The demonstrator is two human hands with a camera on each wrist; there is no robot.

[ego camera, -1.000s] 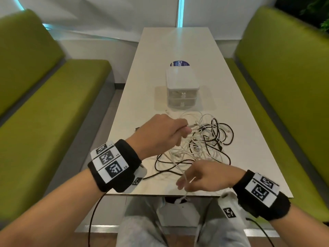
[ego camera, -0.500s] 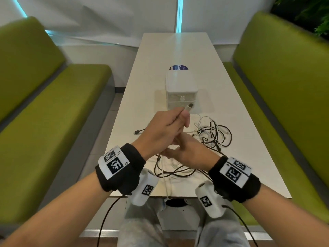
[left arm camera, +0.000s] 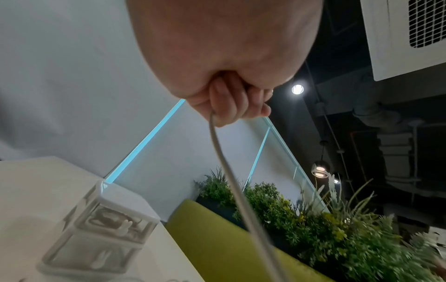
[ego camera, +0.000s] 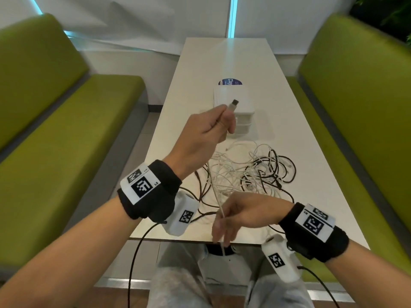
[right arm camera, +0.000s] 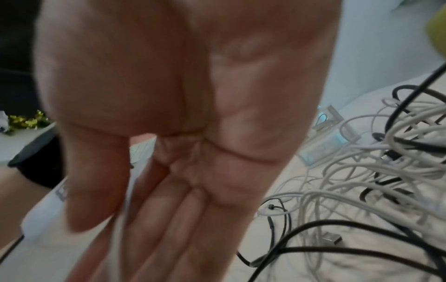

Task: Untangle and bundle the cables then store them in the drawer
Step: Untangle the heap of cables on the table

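My left hand point(ego camera: 226, 121) is raised over the white table point(ego camera: 311, 152), fingers curled round a white cable point(ego camera: 219, 203) whose USB plug point(ego camera: 234, 102) sticks up past the thumb. In the left wrist view the left hand point(left arm camera: 231, 106) has that cable point(left arm camera: 231, 181) hanging out of the fist. Lower down, at the table's front edge, my right hand point(ego camera: 222, 225) pinches the same cable loosely between thumb and nearly straight fingers point(right arm camera: 156, 229). A tangle of white and black cables point(ego camera: 255, 172) point(right arm camera: 362, 181) lies behind the right hand. The small white drawer unit point(ego camera: 242, 101) point(left arm camera: 103, 229) stands beyond it, drawers closed.
Green benches point(ego camera: 66, 141) point(ego camera: 355, 107) flank the narrow table. A round blue sticker point(ego camera: 229, 82) lies behind the drawer unit. The far half of the table point(ego camera: 226, 58) is bare. Plants point(left arm camera: 325, 229) stand behind the right bench.
My left hand has lifted the plug end higher, in front of the drawer unit. My right hand has slid back along the white cable to the table's front edge, stretching it out.
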